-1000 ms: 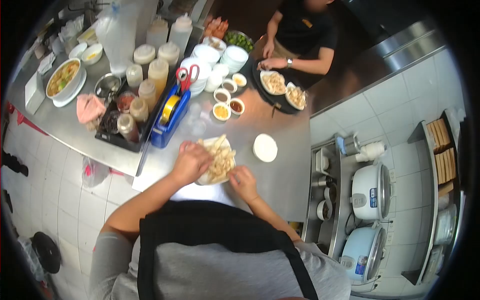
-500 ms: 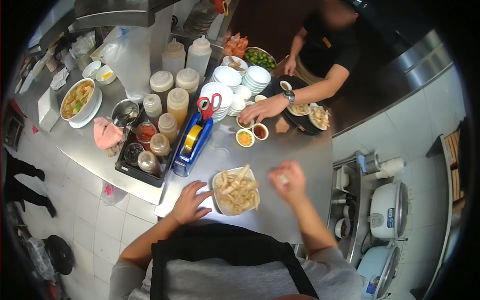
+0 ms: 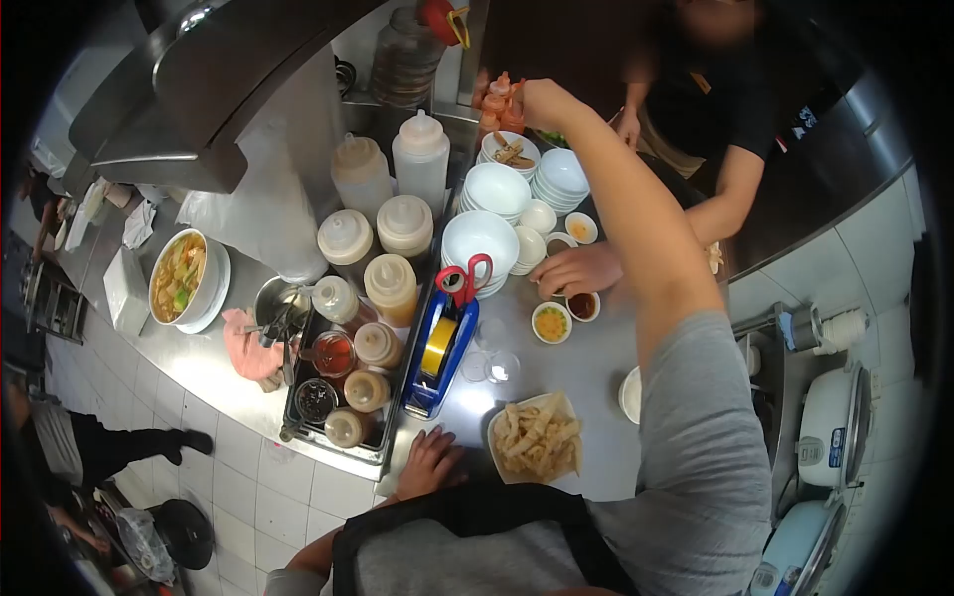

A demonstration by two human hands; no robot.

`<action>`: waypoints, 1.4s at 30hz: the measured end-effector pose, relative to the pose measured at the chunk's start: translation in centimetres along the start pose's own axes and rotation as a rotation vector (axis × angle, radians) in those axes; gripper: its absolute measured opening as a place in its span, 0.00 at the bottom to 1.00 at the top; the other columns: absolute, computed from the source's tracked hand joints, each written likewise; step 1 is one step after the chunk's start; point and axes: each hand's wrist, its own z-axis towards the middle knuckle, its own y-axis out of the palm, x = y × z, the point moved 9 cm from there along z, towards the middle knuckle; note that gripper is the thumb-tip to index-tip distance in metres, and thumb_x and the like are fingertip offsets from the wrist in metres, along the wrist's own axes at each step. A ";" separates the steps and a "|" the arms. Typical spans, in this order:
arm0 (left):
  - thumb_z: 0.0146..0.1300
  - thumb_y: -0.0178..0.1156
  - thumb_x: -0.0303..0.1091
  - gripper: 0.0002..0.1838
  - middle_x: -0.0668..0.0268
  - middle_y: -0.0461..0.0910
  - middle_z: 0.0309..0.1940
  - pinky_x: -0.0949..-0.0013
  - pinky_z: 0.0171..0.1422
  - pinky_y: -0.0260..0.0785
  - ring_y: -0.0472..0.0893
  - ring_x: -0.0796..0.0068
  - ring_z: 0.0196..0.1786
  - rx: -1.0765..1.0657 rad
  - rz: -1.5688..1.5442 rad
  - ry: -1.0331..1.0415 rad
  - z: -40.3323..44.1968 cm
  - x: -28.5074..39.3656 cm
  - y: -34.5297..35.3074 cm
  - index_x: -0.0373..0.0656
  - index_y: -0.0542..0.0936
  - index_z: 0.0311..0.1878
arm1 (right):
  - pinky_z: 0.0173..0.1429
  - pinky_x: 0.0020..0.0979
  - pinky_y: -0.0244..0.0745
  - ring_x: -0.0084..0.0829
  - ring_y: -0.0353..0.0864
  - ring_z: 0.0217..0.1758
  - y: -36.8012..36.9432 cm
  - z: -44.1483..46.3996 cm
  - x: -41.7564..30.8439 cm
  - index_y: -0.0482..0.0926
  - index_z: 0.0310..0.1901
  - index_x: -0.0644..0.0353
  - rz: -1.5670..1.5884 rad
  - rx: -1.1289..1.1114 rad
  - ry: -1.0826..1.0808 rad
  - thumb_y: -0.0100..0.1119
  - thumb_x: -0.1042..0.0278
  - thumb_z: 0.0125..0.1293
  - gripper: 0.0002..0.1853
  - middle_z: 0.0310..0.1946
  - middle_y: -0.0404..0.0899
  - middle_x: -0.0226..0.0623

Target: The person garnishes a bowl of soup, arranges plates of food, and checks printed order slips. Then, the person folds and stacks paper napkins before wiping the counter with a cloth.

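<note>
White glare on steel counter (image 3: 606, 363); upper right dim; fisheye bend, black corners (co-worker's head (image 3: 717, 22) blurred).

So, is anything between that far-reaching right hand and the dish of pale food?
Yes. Roughly in line from the right hand back to the pale food are stacked white bowls, the co-worker's hand and a cup of orange-yellow sauce. Passing above them looks possible.

Rice cookers (image 3: 829, 429): two. Bowl of pale strips (image 3: 537, 437), soup bowl (image 3: 206, 296), tape dispenser (image 3: 421, 385), scissors (image 3: 467, 288): one each.
</note>
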 end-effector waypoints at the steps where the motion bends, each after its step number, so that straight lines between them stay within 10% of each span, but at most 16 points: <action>1: 0.53 0.66 0.45 0.26 0.57 0.66 0.60 0.42 0.70 0.53 0.60 0.52 0.69 0.005 0.014 0.006 -0.1 0.0 0.1 0.48 0.73 0.55 | 0.42 0.38 0.77 0.46 0.83 0.37 0.9 0.6 -0.8 0.83 0.34 0.59 -0.077 -0.037 -0.037 0.60 0.74 0.50 0.08 0.33 0.82 0.46; 12: 0.55 0.63 0.45 0.26 0.59 0.67 0.61 0.44 0.71 0.52 0.59 0.54 0.70 0.011 0.042 -0.002 -0.5 -0.5 -0.2 0.50 0.74 0.57 | 0.56 0.38 0.74 0.43 0.79 0.53 13.5 0.9 7.0 0.83 0.41 0.61 0.147 -0.119 0.503 0.55 0.72 0.57 0.11 0.46 0.80 0.49; 21: 0.59 0.53 0.39 0.25 0.59 0.64 0.63 0.43 0.72 0.47 0.56 0.54 0.72 -0.046 0.016 -0.032 -1.0 -0.9 0.8 0.51 0.71 0.61 | 0.49 0.40 0.76 0.43 0.82 0.45 14.3 2.3 3.6 0.85 0.37 0.54 0.213 -0.028 0.433 0.61 0.58 0.54 0.12 0.40 0.82 0.48; 26: 0.59 0.55 0.41 0.24 0.58 0.65 0.61 0.42 0.71 0.48 0.58 0.54 0.70 -0.007 0.027 -0.005 -1.2 -1.7 1.4 0.53 0.71 0.61 | 0.45 0.40 0.77 0.44 0.82 0.37 12.1 1.2 2.4 0.82 0.34 0.58 0.119 0.421 0.388 0.63 0.57 0.55 0.13 0.32 0.82 0.47; 32: 0.54 0.63 0.39 0.24 0.58 0.67 0.58 0.41 0.68 0.53 0.62 0.51 0.67 0.128 0.037 0.075 -2.0 -2.3 2.4 0.49 0.74 0.56 | 0.32 0.29 0.74 0.23 0.77 0.26 2.1 -3.8 6.7 0.76 0.24 0.60 0.631 0.863 0.290 0.71 0.60 0.51 0.14 0.22 0.79 0.33; 35: 0.48 0.70 0.38 0.26 0.57 0.68 0.57 0.41 0.68 0.54 0.62 0.49 0.67 0.140 -0.042 0.024 -0.9 -0.8 0.0 0.43 0.75 0.51 | 0.34 0.21 0.69 0.17 0.74 0.27 -1.4 -12.1 6.6 0.78 0.32 0.61 1.110 0.578 0.275 0.70 0.64 0.55 0.11 0.24 0.78 0.26; 36: 0.48 0.70 0.37 0.26 0.57 0.68 0.57 0.42 0.68 0.54 0.62 0.49 0.67 0.097 -0.055 -0.009 -0.5 -0.4 -0.6 0.43 0.75 0.51 | 0.64 0.47 0.68 0.33 0.72 0.60 -1.2 -15.7 4.1 0.74 0.50 0.60 1.525 0.361 0.365 0.56 0.72 0.66 0.11 0.53 0.74 0.40; 37: 0.48 0.70 0.37 0.25 0.56 0.68 0.56 0.42 0.68 0.55 0.62 0.48 0.67 0.067 -0.063 -0.032 -0.1 -0.1 -0.8 0.43 0.75 0.50 | 0.57 0.39 0.70 0.35 0.73 0.57 -3.7 -20.0 2.1 0.75 0.48 0.63 1.353 0.405 0.391 0.56 0.73 0.63 0.11 0.51 0.75 0.38; 38: 0.48 0.69 0.35 0.25 0.56 0.69 0.57 0.44 0.68 0.55 0.62 0.48 0.67 0.073 -0.057 -0.010 0.0 0.6 -1.4 0.43 0.75 0.51 | 0.36 0.20 0.70 0.17 0.75 0.30 -5.1 -23.8 0.9 0.79 0.37 0.62 1.121 0.441 0.251 0.69 0.66 0.56 0.12 0.29 0.80 0.27; 42: 0.50 0.67 0.33 0.21 0.56 0.71 0.53 0.50 0.66 0.60 0.64 0.48 0.64 0.104 -0.030 0.057 0.0 1.6 -1.5 0.43 0.76 0.48 | 0.43 0.23 0.76 0.19 0.79 0.36 0.5 -37.0 -4.5 0.77 0.38 0.61 1.231 0.238 0.532 0.69 0.73 0.54 0.11 0.33 0.81 0.30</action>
